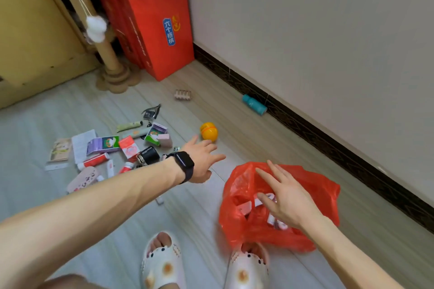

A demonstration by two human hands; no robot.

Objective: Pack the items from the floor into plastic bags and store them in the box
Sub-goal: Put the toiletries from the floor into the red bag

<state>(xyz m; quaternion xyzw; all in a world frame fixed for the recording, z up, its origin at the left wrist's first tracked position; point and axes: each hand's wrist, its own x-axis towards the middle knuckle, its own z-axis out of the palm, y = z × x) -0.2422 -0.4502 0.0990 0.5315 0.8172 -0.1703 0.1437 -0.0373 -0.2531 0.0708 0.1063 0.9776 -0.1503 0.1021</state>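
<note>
The left grip [202,159] is released, its fingers spread and holding nothing, stretched out above the floor [187,218] with a black watch [184,163] on the wrist. Its fingertips are just beside a yellow ball [208,132] but not touching it.

The right grip [284,197] is also released, with straight, splayed fingers over the open mouth of a red plastic bag [317,195]. Whether it touches the plastic cannot be told. The bag sits crumpled on the floor in front of the right slipper [246,267], with its near edge over the toe, and a few small white and pink packets [244,207] show inside it. The left slipper [162,263] stands beside the right one.

The rest of the items lie loose on the floor to the left of the left grip: two purple and green cartons [103,145], a red tube [94,161], a black jar [150,154], a pale green tube [129,126], a pink case [82,179] and a folded leaflet [82,145], all close together in one scatter. A pink ridged piece [183,95] lies further off by itself. A teal bottle [254,104] lies on its side against the dark skirting board [328,145], well apart from the scatter.

Red paper bags [162,30] stand in the corner next to a cardboard post [110,54]
</note>
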